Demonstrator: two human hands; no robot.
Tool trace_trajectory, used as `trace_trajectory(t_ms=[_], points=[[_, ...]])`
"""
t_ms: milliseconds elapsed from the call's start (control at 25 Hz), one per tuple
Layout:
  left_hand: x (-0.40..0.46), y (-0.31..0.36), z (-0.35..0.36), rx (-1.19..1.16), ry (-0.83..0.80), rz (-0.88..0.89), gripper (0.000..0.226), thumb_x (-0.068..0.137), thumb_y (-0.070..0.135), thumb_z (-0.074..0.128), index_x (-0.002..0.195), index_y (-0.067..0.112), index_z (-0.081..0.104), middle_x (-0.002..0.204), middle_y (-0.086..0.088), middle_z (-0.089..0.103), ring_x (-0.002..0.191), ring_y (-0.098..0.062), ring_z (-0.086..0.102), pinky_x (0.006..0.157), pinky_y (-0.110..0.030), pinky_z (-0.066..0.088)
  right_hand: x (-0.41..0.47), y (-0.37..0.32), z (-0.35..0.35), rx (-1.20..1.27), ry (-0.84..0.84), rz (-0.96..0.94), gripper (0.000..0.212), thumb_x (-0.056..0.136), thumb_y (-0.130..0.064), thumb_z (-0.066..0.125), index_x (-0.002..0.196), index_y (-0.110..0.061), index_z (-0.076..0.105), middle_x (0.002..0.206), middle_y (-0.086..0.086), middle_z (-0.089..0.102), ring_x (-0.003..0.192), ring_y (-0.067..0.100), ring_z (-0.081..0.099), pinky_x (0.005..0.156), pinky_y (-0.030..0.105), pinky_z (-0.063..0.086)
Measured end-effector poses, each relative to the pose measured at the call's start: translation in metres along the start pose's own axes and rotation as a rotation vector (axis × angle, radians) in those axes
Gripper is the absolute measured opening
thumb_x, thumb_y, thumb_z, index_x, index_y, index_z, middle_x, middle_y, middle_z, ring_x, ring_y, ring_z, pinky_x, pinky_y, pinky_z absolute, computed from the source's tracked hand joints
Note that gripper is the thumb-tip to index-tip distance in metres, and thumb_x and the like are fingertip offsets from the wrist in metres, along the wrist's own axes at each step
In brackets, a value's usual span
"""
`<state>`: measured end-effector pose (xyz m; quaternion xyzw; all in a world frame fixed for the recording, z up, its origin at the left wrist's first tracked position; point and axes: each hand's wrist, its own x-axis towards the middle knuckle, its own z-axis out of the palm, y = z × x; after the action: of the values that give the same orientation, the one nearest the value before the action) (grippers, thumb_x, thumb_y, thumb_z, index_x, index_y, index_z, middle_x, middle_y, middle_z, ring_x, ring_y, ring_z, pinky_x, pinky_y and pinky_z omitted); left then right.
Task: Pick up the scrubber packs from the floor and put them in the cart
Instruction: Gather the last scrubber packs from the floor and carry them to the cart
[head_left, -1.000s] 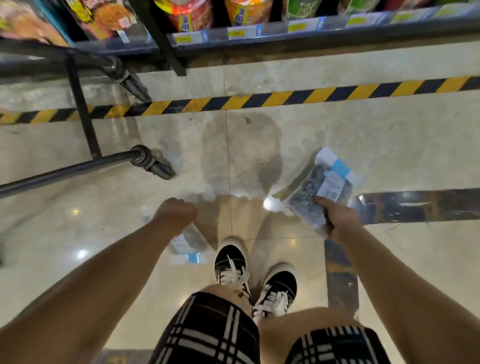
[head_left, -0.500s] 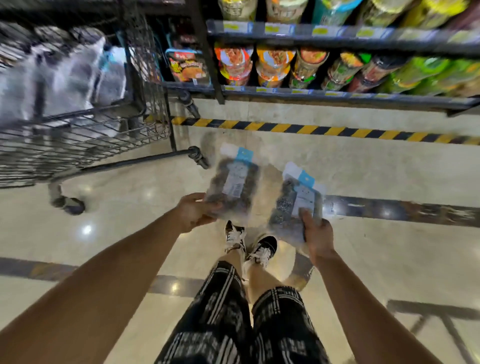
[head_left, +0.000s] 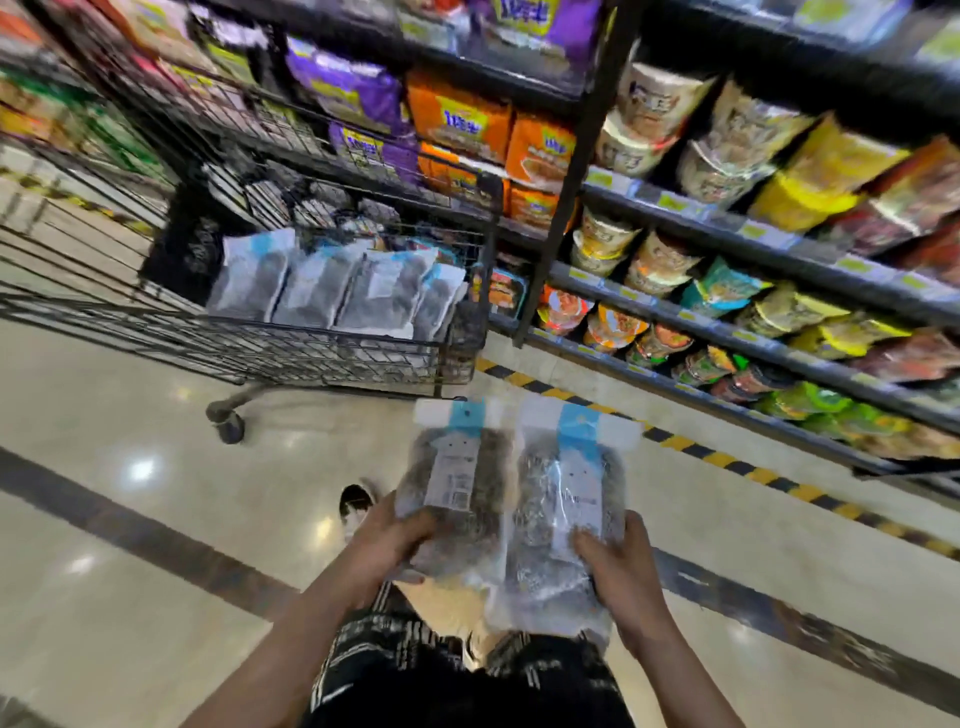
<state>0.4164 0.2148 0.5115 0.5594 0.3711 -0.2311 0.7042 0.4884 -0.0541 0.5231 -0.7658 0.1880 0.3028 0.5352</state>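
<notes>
Left hand (head_left: 387, 540) grips one scrubber pack (head_left: 457, 483) by its bottom edge, right hand (head_left: 621, 564) grips a second pack (head_left: 563, 512) the same way, side by side, labels up, off the floor. Cart (head_left: 322, 353) sits ahead-left, already loaded with packs; low grip probably lets both drop in header-first.

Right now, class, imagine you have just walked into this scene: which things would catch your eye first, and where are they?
Two scrubber packs sit side by side at centre, one gripped by the left hand, the other by the right hand. Behind them to the left, the wire cart holds a row of similar packs. Bright noodle cups and bags fill the shelves on the right.
</notes>
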Motion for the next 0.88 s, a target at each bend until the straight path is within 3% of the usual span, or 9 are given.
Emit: trace_trajectory(t_ms=[80, 160, 240, 360, 480, 560, 680, 800, 880], points=[[-0.006, 0.013, -0.034, -0.101, 0.103, 0.075, 0.070, 0.063, 0.048, 0.093, 0.120, 0.014, 0.071, 0.107, -0.012, 0.079, 0.092, -0.030, 0.078, 0.075, -0.042, 0.062, 0.005, -0.032, 0.038, -0.014, -0.041, -0.035, 0.022, 0.091, -0.004, 0.070, 0.107, -0.011, 0.056, 0.100, 0.012, 0.069, 0.077, 0.008, 0.070, 0.061, 0.022, 0.053], [-0.012, 0.034, -0.059, -0.147, 0.155, 0.164, 0.052, 0.076, 0.036, 0.087, 0.119, 0.012, 0.071, 0.108, -0.011, 0.079, 0.093, -0.027, 0.078, 0.071, -0.035, 0.062, 0.013, -0.062, 0.066, -0.022, -0.038, -0.093, 0.024, 0.090, -0.011, 0.076, 0.106, -0.011, 0.058, 0.094, 0.009, 0.067, 0.066, -0.001, 0.066, 0.056, 0.015, 0.049], [-0.013, 0.066, -0.106, -0.117, 0.123, 0.230, 0.035, 0.089, 0.018, 0.076, 0.123, 0.018, 0.067, 0.110, -0.005, 0.079, 0.096, -0.022, 0.078, 0.072, -0.031, 0.062, 0.025, -0.101, 0.112, -0.026, -0.014, -0.136, 0.030, 0.087, -0.022, 0.081, 0.108, -0.016, 0.061, 0.096, 0.002, 0.072, 0.071, 0.000, 0.069, 0.061, 0.018, 0.051], [0.006, 0.111, -0.180, -0.038, 0.037, 0.216, 0.041, 0.089, 0.015, 0.077, 0.127, 0.021, 0.063, 0.115, -0.002, 0.078, 0.102, -0.022, 0.076, 0.090, -0.043, 0.060, 0.039, -0.157, 0.174, -0.007, 0.025, -0.187, 0.034, 0.085, -0.026, 0.083, 0.112, -0.026, 0.062, 0.102, -0.010, 0.074, 0.082, 0.000, 0.072, 0.069, 0.024, 0.053], [0.043, 0.151, -0.242, -0.001, 0.042, 0.163, 0.048, 0.085, 0.022, 0.083, 0.128, 0.016, 0.062, 0.115, -0.004, 0.078, 0.102, -0.023, 0.076, 0.095, -0.046, 0.059, 0.061, -0.198, 0.223, -0.004, 0.047, -0.209, 0.036, 0.086, -0.030, 0.082, 0.114, -0.026, 0.061, 0.104, -0.009, 0.072, 0.083, 0.000, 0.071, 0.068, 0.023, 0.052], [0.070, 0.181, -0.274, 0.029, 0.102, 0.140, 0.067, 0.078, 0.035, 0.089, 0.133, 0.012, 0.060, 0.119, -0.005, 0.076, 0.102, -0.021, 0.075, 0.090, -0.042, 0.061, 0.080, -0.218, 0.253, 0.006, 0.084, -0.210, 0.034, 0.086, -0.034, 0.082, 0.111, -0.029, 0.061, 0.106, -0.009, 0.072, 0.092, 0.008, 0.071, 0.074, 0.030, 0.055], [0.116, 0.225, -0.297, 0.053, 0.199, 0.152, 0.062, 0.078, 0.039, 0.087, 0.126, 0.008, 0.063, 0.116, -0.007, 0.075, 0.091, -0.019, 0.073, 0.076, -0.032, 0.059, 0.117, -0.238, 0.283, 0.009, 0.102, -0.163, 0.043, 0.083, -0.043, 0.083, 0.117, -0.026, 0.062, 0.113, -0.002, 0.071, 0.101, 0.020, 0.069, 0.092, 0.045, 0.056], [0.161, 0.250, -0.298, 0.197, 0.269, 0.114, 0.044, 0.079, 0.036, 0.087, 0.107, 0.011, 0.064, 0.097, -0.005, 0.072, 0.070, -0.011, 0.063, 0.053, -0.019, 0.050, 0.163, -0.249, 0.300, -0.046, 0.132, -0.108, 0.065, 0.077, -0.055, 0.083, 0.128, -0.021, 0.061, 0.122, 0.002, 0.070, 0.106, 0.024, 0.068, 0.096, 0.048, 0.055], [0.194, 0.253, -0.297, 0.260, 0.290, 0.075, 0.050, 0.078, 0.035, 0.089, 0.111, 0.010, 0.061, 0.100, -0.004, 0.071, 0.076, -0.013, 0.066, 0.061, -0.019, 0.055, 0.200, -0.253, 0.307, -0.101, 0.140, -0.069, 0.072, 0.075, -0.058, 0.082, 0.132, -0.020, 0.059, 0.121, 0.002, 0.071, 0.105, 0.025, 0.068, 0.094, 0.045, 0.056]])
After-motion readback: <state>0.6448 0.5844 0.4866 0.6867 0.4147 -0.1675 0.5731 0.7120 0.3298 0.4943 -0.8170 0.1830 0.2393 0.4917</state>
